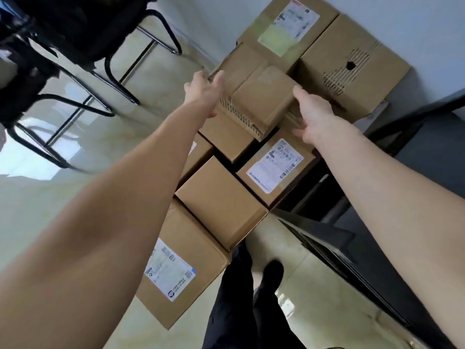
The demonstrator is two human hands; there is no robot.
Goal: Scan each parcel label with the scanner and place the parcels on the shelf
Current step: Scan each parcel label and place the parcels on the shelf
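From the head camera, both bare arms reach forward to a small brown cardboard parcel with a torn corrugated edge (261, 102), which sits atop a pile of plain brown cardboard boxes (221, 200) on the pale glossy tiled floor (83, 157). The left hand (203, 93) lies against the parcel's left side with straight fingers; the right hand (314, 117) touches its right side, fingers spread. A white printed shipping label (275, 165) faces up on a neighbouring box. Black metal chair legs (108, 79) stand to the left.
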